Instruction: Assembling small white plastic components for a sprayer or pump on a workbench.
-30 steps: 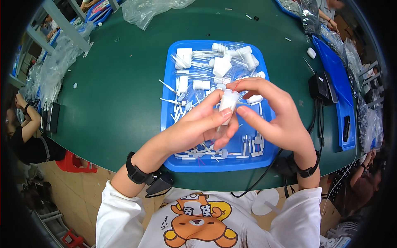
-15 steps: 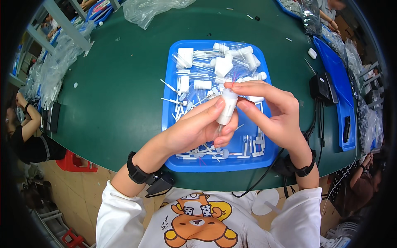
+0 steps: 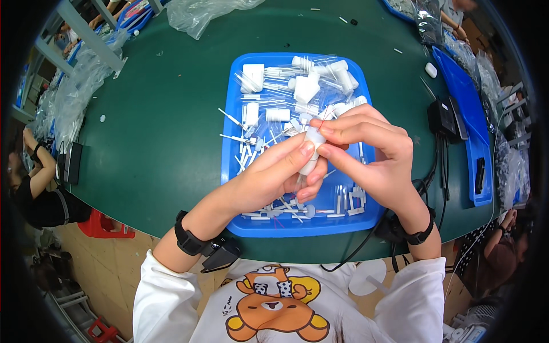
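Above a blue tray [image 3: 227,177], my left hand [image 3: 269,174] is closed around a small white plastic cylinder [image 3: 310,166], thumb along its side. The cylinder is tilted, its upper end leaning away to the right. My right hand [image 3: 377,143] pinches that upper end between thumb and fingers. A thin red strand [image 3: 323,119] shows beside the right fingertips; where it leads is hidden. A clear tip pokes out below the cylinder, partly covered by the left fingers. Loose white cylinders [image 3: 278,115], blocky white pieces [image 3: 306,89] and thin white sticks lie in the tray.
A clear plastic bag [image 3: 200,17] lies at the far side of the green table [image 3: 154,137]. On the right are a black box with cables [image 3: 441,120] and a long blue tray [image 3: 479,166]. Another person's arm [image 3: 40,163] is at the left edge.
My right thumb has moved in against the cylinder, and the right fingers now pinch its upper end. The left hand keeps its hold. The whole view has shifted slightly.
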Action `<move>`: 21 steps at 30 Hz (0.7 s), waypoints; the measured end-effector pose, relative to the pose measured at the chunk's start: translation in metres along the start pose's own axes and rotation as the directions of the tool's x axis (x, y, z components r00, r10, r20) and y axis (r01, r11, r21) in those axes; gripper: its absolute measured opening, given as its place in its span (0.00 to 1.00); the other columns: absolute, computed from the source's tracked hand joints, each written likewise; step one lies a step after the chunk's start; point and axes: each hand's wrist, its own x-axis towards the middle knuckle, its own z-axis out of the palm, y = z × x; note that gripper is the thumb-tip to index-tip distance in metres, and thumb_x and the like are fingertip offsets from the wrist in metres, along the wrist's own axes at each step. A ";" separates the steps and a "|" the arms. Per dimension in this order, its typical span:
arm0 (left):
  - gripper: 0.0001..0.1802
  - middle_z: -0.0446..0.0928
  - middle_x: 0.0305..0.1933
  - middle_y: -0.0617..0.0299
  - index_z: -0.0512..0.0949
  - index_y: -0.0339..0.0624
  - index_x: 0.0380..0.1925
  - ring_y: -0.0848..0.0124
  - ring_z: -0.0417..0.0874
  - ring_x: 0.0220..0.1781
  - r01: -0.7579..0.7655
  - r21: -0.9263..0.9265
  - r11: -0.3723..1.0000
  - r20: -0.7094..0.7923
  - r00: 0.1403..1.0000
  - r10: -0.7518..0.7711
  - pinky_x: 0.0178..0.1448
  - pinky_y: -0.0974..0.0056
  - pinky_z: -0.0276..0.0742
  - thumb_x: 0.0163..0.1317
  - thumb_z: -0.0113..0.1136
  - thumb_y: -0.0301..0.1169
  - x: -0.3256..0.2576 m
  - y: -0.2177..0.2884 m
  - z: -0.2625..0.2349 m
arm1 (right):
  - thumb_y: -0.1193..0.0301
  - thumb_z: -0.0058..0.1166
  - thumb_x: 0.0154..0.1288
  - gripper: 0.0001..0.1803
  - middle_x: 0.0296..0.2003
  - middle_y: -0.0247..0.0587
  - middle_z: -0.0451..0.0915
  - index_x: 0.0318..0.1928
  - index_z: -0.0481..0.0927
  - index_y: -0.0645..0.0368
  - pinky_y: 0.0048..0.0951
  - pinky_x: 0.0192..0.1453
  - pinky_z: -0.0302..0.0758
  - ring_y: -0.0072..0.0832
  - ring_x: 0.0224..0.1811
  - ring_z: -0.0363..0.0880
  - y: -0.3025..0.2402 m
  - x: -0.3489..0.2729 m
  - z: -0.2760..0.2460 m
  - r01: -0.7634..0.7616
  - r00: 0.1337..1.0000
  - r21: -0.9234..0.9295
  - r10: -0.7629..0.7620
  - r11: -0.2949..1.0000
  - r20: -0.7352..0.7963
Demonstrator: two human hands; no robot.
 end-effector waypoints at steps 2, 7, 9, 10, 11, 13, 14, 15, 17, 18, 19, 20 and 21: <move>0.16 0.65 0.33 0.64 0.63 0.41 0.50 0.75 0.68 0.30 -0.002 -0.002 1.000 0.003 1.000 0.002 0.36 0.70 0.68 0.74 0.33 0.40 -0.001 0.000 0.000 | 0.81 0.64 0.48 0.08 0.35 0.41 0.84 0.33 0.83 0.64 0.25 0.40 0.74 0.28 0.35 0.80 0.000 0.000 0.000 -0.007 1.000 0.026 0.007 1.000 0.017; 0.17 0.65 0.33 0.64 0.61 0.40 0.55 0.75 0.69 0.30 -0.011 -0.036 0.999 0.023 1.000 0.012 0.35 0.69 0.68 0.74 0.32 0.36 -0.001 -0.001 -0.001 | 0.80 0.62 0.50 0.07 0.35 0.41 0.84 0.33 0.83 0.64 0.27 0.44 0.72 0.28 0.36 0.80 0.002 -0.002 0.001 -0.018 0.999 0.067 0.015 0.998 0.047; 0.18 0.65 0.32 0.64 0.60 0.39 0.56 0.75 0.69 0.29 -0.008 -0.013 1.000 0.026 1.000 0.008 0.34 0.70 0.68 0.74 0.32 0.37 -0.002 -0.001 -0.001 | 0.80 0.62 0.50 0.07 0.35 0.41 0.84 0.33 0.82 0.63 0.28 0.44 0.72 0.28 0.36 0.80 0.003 -0.002 0.002 -0.015 0.999 0.082 0.011 0.997 0.043; 0.18 0.65 0.32 0.64 0.60 0.39 0.56 0.75 0.69 0.29 -0.006 -0.002 1.000 0.027 1.000 0.006 0.33 0.70 0.67 0.74 0.33 0.37 -0.002 -0.001 -0.002 | 0.81 0.62 0.50 0.07 0.35 0.41 0.84 0.33 0.82 0.63 0.27 0.44 0.72 0.28 0.36 0.79 0.003 -0.003 0.003 -0.012 0.999 0.074 0.010 0.997 0.031; 0.18 0.65 0.32 0.64 0.61 0.39 0.56 0.75 0.68 0.29 -0.007 0.013 1.000 0.024 1.000 0.006 0.33 0.71 0.67 0.73 0.33 0.38 -0.002 0.000 -0.001 | 0.81 0.61 0.50 0.07 0.34 0.41 0.84 0.33 0.82 0.63 0.27 0.43 0.72 0.28 0.36 0.79 0.002 -0.003 0.004 -0.009 1.000 0.066 0.008 0.998 0.020; 0.19 0.65 0.32 0.65 0.61 0.38 0.56 0.75 0.68 0.28 -0.007 0.042 0.999 0.017 1.000 0.007 0.31 0.72 0.66 0.73 0.34 0.39 -0.001 0.000 -0.001 | 0.80 0.61 0.50 0.07 0.34 0.40 0.84 0.33 0.82 0.63 0.26 0.40 0.72 0.28 0.35 0.79 0.000 -0.003 0.006 0.006 1.000 0.016 -0.006 1.000 -0.011; 0.22 0.63 0.30 0.66 0.63 0.36 0.56 0.75 0.67 0.27 -0.003 0.073 0.997 -0.022 1.000 0.004 0.30 0.71 0.65 0.72 0.36 0.41 -0.001 0.000 0.001 | 0.80 0.61 0.49 0.08 0.33 0.40 0.83 0.33 0.82 0.63 0.25 0.39 0.72 0.28 0.33 0.78 -0.002 -0.003 0.008 0.019 0.999 -0.026 -0.019 0.999 -0.029; 0.25 0.62 0.28 0.66 0.64 0.33 0.56 0.75 0.67 0.25 0.003 0.103 0.995 -0.062 0.998 0.003 0.30 0.71 0.64 0.71 0.38 0.43 -0.001 0.001 0.005 | 0.80 0.61 0.49 0.08 0.32 0.39 0.83 0.33 0.82 0.63 0.25 0.37 0.72 0.28 0.32 0.77 -0.003 -0.003 0.009 0.030 0.998 -0.068 -0.033 0.997 -0.047; 0.28 0.60 0.26 0.67 0.66 0.31 0.57 0.76 0.65 0.23 0.008 0.121 0.993 -0.091 0.996 0.003 0.29 0.70 0.63 0.70 0.39 0.45 0.000 0.001 0.007 | 0.80 0.62 0.49 0.08 0.30 0.38 0.82 0.33 0.82 0.63 0.24 0.35 0.72 0.28 0.31 0.76 -0.006 -0.003 0.008 0.018 0.999 -0.092 -0.022 0.996 -0.037; 0.28 0.60 0.26 0.67 0.65 0.31 0.57 0.76 0.65 0.23 0.006 0.109 0.994 -0.081 0.997 0.003 0.28 0.70 0.63 0.70 0.39 0.46 -0.001 0.002 0.006 | 0.80 0.62 0.49 0.08 0.29 0.37 0.82 0.33 0.81 0.63 0.23 0.33 0.72 0.28 0.30 0.75 -0.006 -0.003 0.008 0.013 0.999 -0.105 -0.016 0.994 -0.031; 0.28 0.60 0.26 0.67 0.65 0.31 0.57 0.76 0.65 0.23 0.004 0.098 0.995 -0.071 0.997 0.003 0.28 0.70 0.63 0.70 0.39 0.46 -0.001 0.002 0.006 | 0.80 0.62 0.49 0.08 0.29 0.38 0.81 0.33 0.81 0.63 0.23 0.33 0.71 0.27 0.30 0.75 -0.006 -0.003 0.008 0.031 0.999 -0.107 -0.035 0.994 -0.031; 0.27 0.60 0.26 0.67 0.65 0.32 0.56 0.76 0.65 0.22 0.003 0.089 0.996 -0.070 0.998 0.003 0.28 0.70 0.63 0.69 0.40 0.45 -0.001 0.003 0.007 | 0.80 0.62 0.48 0.09 0.29 0.38 0.81 0.33 0.81 0.63 0.23 0.32 0.71 0.27 0.29 0.74 -0.006 -0.003 0.009 0.050 0.998 -0.107 -0.054 0.993 -0.031; 0.27 0.60 0.26 0.67 0.65 0.32 0.56 0.76 0.65 0.22 0.002 0.080 0.997 -0.068 0.998 0.003 0.28 0.70 0.62 0.69 0.40 0.45 -0.002 0.003 0.007 | 0.80 0.62 0.48 0.09 0.29 0.38 0.81 0.34 0.81 0.63 0.23 0.32 0.71 0.27 0.29 0.73 -0.006 -0.003 0.009 0.068 0.997 -0.107 -0.072 0.992 -0.032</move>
